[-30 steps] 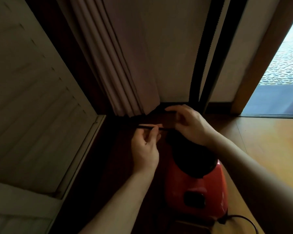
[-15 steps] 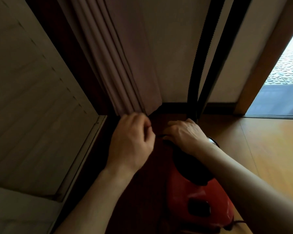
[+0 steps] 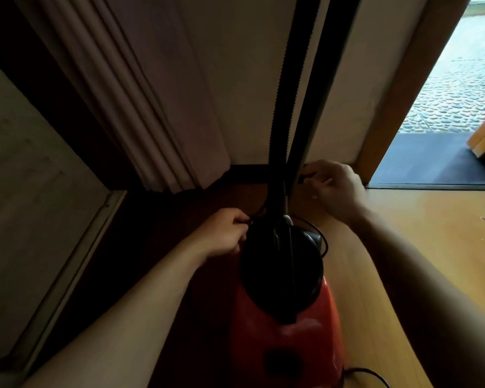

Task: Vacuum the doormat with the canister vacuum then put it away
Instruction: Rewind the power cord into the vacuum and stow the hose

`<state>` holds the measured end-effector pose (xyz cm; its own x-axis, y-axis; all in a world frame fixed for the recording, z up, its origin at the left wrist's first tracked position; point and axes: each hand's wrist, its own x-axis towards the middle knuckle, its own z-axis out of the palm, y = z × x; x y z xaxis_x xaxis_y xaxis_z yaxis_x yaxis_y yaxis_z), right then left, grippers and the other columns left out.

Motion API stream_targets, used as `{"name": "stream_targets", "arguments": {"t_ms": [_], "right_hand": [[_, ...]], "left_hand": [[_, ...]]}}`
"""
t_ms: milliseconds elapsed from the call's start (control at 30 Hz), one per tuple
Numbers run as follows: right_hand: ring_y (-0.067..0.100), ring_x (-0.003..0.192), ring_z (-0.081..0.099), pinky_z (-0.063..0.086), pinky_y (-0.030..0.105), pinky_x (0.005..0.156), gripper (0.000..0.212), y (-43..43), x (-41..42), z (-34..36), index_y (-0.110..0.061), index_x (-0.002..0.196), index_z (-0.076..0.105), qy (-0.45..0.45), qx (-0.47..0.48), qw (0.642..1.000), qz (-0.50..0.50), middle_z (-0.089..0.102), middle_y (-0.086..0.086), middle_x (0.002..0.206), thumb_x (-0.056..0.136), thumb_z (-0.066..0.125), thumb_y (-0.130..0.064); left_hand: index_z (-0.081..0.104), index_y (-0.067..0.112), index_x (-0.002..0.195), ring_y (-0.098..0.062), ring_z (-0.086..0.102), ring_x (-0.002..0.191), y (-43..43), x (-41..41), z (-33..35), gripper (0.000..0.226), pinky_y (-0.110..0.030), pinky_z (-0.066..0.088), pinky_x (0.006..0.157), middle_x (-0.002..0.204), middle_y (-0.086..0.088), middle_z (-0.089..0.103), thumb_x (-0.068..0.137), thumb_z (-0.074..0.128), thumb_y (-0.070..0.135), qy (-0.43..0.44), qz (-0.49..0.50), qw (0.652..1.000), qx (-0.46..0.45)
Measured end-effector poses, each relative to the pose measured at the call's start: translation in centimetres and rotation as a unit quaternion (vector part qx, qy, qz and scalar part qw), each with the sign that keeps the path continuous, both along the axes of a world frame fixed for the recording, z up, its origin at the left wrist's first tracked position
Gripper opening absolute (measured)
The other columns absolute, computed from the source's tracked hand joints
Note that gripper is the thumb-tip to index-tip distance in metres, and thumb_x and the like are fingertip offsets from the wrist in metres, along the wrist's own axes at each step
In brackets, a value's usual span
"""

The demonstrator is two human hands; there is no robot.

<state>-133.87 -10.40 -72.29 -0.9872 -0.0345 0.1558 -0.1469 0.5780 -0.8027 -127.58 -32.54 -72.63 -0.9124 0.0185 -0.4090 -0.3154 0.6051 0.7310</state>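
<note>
Red vacuum [image 3: 286, 340] sits on the floor [image 3: 431, 261] in the corner by the wall, hose [image 3: 289, 107] and tube [image 3: 328, 79] standing upright against the wall. Cord [image 3: 321, 238] loops around the black front end, running left to right across the vacuum's long axis. Left hand [image 3: 224, 233] grip pinched together on the cord at the vacuum's left side. Right hand [image 3: 333, 186] grip curled on something dark just right of the hose base, likely the cord; can't tell. Doormat [image 3: 420, 161] well apart, at the doorway. Judgement: putting-away stage, cord wrapping.
</note>
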Motion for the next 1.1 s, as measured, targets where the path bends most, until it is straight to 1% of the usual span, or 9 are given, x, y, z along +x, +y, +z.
{"name": "stream_targets", "arguments": {"t_ms": [133,333,467,567,667,767,833,967,1100], "right_hand": [[0.019,0.075,0.068,0.058,0.041,0.078,0.013,1.8,-1.5,-0.8,-0.017,0.091,0.075,-0.02,-0.005,0.999,-0.045,0.066,-0.01,0.075,0.09,0.063,-0.012],[0.005,0.065,0.06,0.046,0.024,0.064,0.014,0.7,-2.6,-1.9,-0.03,0.073,0.066,-0.023,0.008,0.999,-0.026,0.063,-0.014,0.067,0.086,0.07,-0.028],[0.012,0.082,0.061,0.048,0.031,0.071,0.037,-0.1,-3.5,-2.4,-0.021,0.094,0.062,0.009,0.016,0.999,-0.042,0.065,-0.009,0.082,0.079,0.077,-0.051],[0.018,0.095,0.064,0.053,0.037,0.082,0.04,-0.2,-4.4,-2.6,-0.02,0.113,0.058,-0.02,0.006,1.0,-0.006,0.07,0.0,0.098,0.082,0.076,-0.039],[0.019,0.101,0.065,0.053,0.042,0.09,0.051,-0.1,-4.8,-2.8,-0.025,0.125,0.056,-0.019,0.009,0.999,0.05,0.069,0.002,0.107,0.078,0.071,-0.037],[0.015,0.096,0.066,0.054,0.035,0.088,0.047,-0.3,-5.2,-3.2,-0.027,0.127,0.057,0.0,-0.014,0.999,0.047,0.069,0.001,0.105,0.085,0.072,-0.041],[0.016,0.097,0.065,0.053,0.036,0.089,0.038,-0.3,-5.4,-3.5,-0.024,0.125,0.06,0.02,-0.014,0.999,0.03,0.068,0.002,0.104,0.091,0.069,-0.038],[0.02,0.102,0.064,0.052,0.044,0.092,0.039,-0.1,-5.4,-3.7,-0.021,0.126,0.061,0.025,-0.006,0.999,0.035,0.07,0.004,0.104,0.093,0.062,-0.041],[0.022,0.103,0.063,0.053,0.044,0.093,0.043,0.2,-5.3,-4.1,-0.02,0.127,0.06,0.012,0.012,0.999,0.034,0.068,0.004,0.109,0.091,0.066,-0.043]], "left_hand": [[0.062,0.015,0.109,-0.009,0.054,0.062,1.1,-2.3,-1.4,0.017,-0.017,0.043,0.052,0.084,0.0,0.062,0.098,0.049,0.014,-0.005,0.025,1.0,0.01],[0.055,0.018,0.129,-0.006,0.054,0.071,2.0,-5.8,-3.6,0.031,-0.021,0.042,0.058,0.095,0.002,0.061,0.1,0.052,0.029,-0.006,-0.012,1.0,0.003],[0.059,0.016,0.117,-0.01,0.058,0.071,2.2,-6.9,-4.5,0.022,-0.019,0.043,0.057,0.093,0.001,0.063,0.1,0.048,0.007,0.014,0.008,1.0,-0.004],[0.059,0.017,0.107,-0.012,0.058,0.075,1.9,-7.1,-5.2,0.025,-0.022,0.043,0.06,0.097,-0.004,0.064,0.095,0.045,0.0,0.013,0.009,1.0,-0.026],[0.061,0.023,0.096,-0.013,0.058,0.082,1.3,-7.2,-5.5,0.017,-0.026,0.044,0.07,0.097,-0.002,0.064,0.098,0.049,0.011,0.057,0.002,0.998,-0.019],[0.064,0.025,0.102,-0.014,0.06,0.097,0.7,-7.1,-5.5,0.014,-0.025,0.043,0.081,0.105,0.001,0.067,0.1,0.052,0.019,0.123,-0.021,0.991,-0.037],[0.063,0.029,0.096,-0.012,0.06,0.096,0.2,-6.9,-5.3,0.016,-0.024,0.041,0.078,0.103,0.003,0.067,0.101,0.051,0.019,0.14,-0.035,0.988,-0.054],[0.06,0.024,0.087,-0.014,0.058,0.085,-1.1,-6.3,-5.4,0.02,-0.027,0.041,0.07,0.088,0.004,0.063,0.101,0.048,0.014,0.134,-0.049,0.984,-0.111],[0.057,0.021,0.087,-0.021,0.06,0.09,-1.6,-5.4,-6.0,0.019,-0.03,0.041,0.073,0.091,-0.002,0.065,0.101,0.048,0.013,0.11,-0.067,0.984,-0.12]]}}
